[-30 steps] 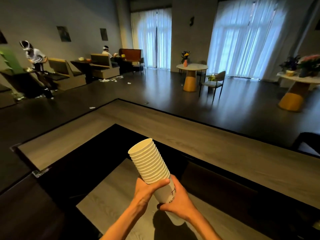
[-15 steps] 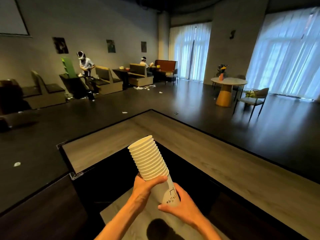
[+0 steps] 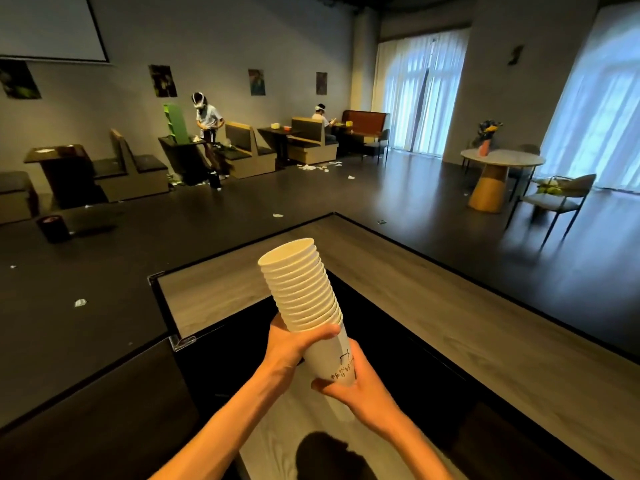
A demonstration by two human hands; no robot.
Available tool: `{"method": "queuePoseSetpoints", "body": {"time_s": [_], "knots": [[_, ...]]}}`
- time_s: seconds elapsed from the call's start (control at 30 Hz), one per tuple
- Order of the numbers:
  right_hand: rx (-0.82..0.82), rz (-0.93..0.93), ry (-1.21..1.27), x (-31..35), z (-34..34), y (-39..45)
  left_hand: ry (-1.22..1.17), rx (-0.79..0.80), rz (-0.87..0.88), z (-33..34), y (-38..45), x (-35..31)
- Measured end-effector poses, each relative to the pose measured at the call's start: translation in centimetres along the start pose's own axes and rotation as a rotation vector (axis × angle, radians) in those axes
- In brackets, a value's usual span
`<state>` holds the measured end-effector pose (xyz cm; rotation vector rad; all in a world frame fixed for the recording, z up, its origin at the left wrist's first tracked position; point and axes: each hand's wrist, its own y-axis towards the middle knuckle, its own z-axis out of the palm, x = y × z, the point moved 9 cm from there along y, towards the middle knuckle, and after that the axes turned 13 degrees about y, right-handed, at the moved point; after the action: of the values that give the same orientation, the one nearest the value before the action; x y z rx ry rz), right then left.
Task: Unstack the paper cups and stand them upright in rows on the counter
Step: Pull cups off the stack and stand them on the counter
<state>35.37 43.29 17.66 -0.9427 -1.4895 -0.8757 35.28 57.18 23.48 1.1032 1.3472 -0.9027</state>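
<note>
Cups all nested tight, a tall stack of paper cups (image 3: 304, 289) held up in the air and leaning away to the left, above the near wooden level of the counter (image 3: 433, 306), close to its inner corner. Left hand (image 3: 294, 344) is wrapped round the stack just under the lowest rims, thumb across the front; right hand (image 3: 360, 386) cups the printed bottom cup, fingers curled around its base. Not one cup stands on the counter, so the job looks barely begun. Here's the danger: the cups sit snug, and a hard pull could drag off two or three together, or crush a thin wall. With that lean, a loosened grip could send the upper cups sliding out over the dark gap or onto the floor (image 3: 104, 271).
</note>
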Motion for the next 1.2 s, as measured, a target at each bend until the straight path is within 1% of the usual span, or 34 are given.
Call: {"method": "queuePoseSetpoints", "body": {"time_s": [0.13, 0.23, 0.47, 0.5, 0.57, 0.67, 0.77, 0.93, 1.03, 1.13, 1.2], "knots": [[-0.040, -0.038, -0.008, 2.3, -1.2, 1.5, -0.010, 0.032, 0.028, 0.4, 2.1, -2.8], [-0.101, -0.066, 0.006, 3.5, -1.4, 6.1, -0.013, 0.068, 0.053, -0.1, 7.1, -3.5], [-0.232, -0.071, 0.089, 6.2, -1.3, 16.4, -0.070, 0.161, 0.040, -1.5, 18.8, -5.5], [-0.236, -0.057, 0.090, 6.5, -1.3, 16.7, -0.081, 0.167, 0.035, -1.6, 19.3, -5.6], [-0.271, -0.067, 0.100, 7.6, -1.6, 19.5, -0.063, 0.196, 0.067, -1.9, 22.5, -6.5], [-0.312, -0.075, 0.025, 9.1, -2.1, 23.0, -0.015, 0.199, 0.122, -2.5, 26.6, -7.6], [-0.356, -0.096, -0.052, 10.1, -2.6, 26.1, -0.015, 0.204, 0.132, -2.7, 30.2, -8.2], [-0.432, -0.139, -0.077, 10.5, -2.8, 30.0, -0.016, 0.208, 0.160, -2.9, 34.3, -8.8], [-0.458, -0.146, -0.127, 10.5, -2.5, 31.7, -0.045, 0.190, 0.102, -3.1, 36.4, -7.7], [-0.503, -0.163, -0.173, 10.0, -2.6, 33.1, -0.101, 0.129, 0.055, -3.4, 37.8, -6.7], [-0.549, -0.192, -0.256, 9.6, -2.9, 33.7, -0.152, 0.090, 0.016, -3.7, 38.3, -6.4]]}}
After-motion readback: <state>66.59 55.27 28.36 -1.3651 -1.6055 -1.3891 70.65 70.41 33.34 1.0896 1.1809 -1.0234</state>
